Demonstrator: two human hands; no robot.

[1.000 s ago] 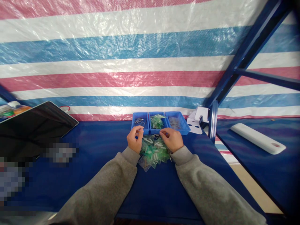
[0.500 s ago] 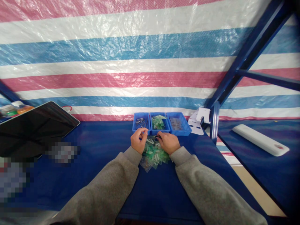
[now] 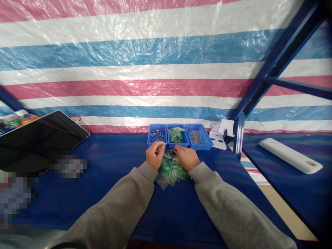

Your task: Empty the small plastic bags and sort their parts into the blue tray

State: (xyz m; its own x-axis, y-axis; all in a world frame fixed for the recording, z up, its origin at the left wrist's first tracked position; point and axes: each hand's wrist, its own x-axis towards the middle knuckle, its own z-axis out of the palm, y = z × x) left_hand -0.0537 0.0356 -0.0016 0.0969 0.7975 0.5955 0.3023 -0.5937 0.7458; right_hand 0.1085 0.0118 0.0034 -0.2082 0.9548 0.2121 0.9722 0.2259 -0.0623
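My left hand (image 3: pixel 155 154) is closed in a pinch at the near edge of the left blue bin (image 3: pixel 148 136), which holds dark metal screws (image 3: pixel 156 134). What its fingertips hold is too small to make out. My right hand (image 3: pixel 187 157) has its fingers bent together over a pile of small clear and green plastic bags (image 3: pixel 171 171), and its fingertips are hidden. In the middle blue bin (image 3: pixel 186 142) lie green packets (image 3: pixel 176 134). Clear bags (image 3: pixel 196 136) fill part of the right blue bin (image 3: pixel 207 143).
To the left a dark screen (image 3: pixel 44 141) leans on the blue table (image 3: pixel 114 152). White cut-out pieces (image 3: pixel 219 141) stand beside the right bin, near a blue metal frame post (image 3: pixel 239 136). A long white object (image 3: pixel 290 155) rests on the right-hand surface. A striped sheet (image 3: pixel 129 88) hangs behind.
The camera view has shifted slightly. Both hands keep nearly the same places, with the right fingers moving a little over the pile.
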